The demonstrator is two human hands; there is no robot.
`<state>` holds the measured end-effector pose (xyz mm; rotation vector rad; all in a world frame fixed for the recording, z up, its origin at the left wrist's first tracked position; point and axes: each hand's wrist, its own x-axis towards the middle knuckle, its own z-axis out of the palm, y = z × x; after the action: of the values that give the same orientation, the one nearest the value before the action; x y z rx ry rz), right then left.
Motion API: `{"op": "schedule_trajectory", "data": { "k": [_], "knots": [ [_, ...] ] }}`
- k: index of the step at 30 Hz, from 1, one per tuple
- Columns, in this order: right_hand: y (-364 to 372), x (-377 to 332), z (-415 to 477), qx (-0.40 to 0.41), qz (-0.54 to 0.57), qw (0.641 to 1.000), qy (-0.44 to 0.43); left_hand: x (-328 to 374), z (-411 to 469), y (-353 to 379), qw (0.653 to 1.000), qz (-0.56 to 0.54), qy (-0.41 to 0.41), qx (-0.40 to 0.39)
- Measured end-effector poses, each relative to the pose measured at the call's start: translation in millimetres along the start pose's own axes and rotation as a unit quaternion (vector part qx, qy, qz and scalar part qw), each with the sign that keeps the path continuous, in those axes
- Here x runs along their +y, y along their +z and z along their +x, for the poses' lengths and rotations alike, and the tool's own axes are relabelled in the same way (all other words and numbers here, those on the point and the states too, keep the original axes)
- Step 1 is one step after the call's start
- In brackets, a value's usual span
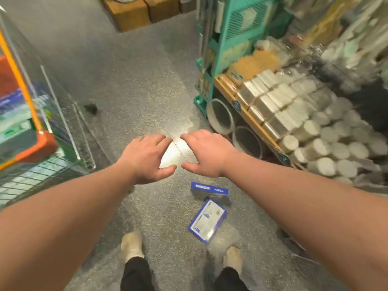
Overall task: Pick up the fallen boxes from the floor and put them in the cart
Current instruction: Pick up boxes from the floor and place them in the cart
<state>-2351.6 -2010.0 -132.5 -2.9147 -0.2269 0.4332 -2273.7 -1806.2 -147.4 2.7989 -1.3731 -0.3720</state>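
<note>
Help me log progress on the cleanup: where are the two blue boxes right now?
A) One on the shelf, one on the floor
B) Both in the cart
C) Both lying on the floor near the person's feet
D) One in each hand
C: both blue boxes lie on the floor just ahead of the shoes, while the left hand and right hand are spread open and empty above them.

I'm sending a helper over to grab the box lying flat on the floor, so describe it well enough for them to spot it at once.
Start at the wooden shelf of white round tubs on the right and look to the grey speckled floor beside it. Two blue boxes lie there, ahead of the person's beige shoes. Yours is the nearer flat blue-bordered box with a white face; the other blue box shows only its narrow side.
</note>
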Motion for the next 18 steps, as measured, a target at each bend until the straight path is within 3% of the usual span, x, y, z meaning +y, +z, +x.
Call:
{"op": "schedule_trajectory", "data": {
  "k": [9, 18],
  "knots": [
    [155, 110, -41, -0.086, 0.055, 0.991, 0.09, 90, 41, 160, 0.992, -0.051, -0.05, -0.104],
    [397, 141, -20, -0.179, 0.094, 0.975, 0.087, 112, 50, 399, 0.966, -0.098, -0.074, -0.229]
  ]
}}
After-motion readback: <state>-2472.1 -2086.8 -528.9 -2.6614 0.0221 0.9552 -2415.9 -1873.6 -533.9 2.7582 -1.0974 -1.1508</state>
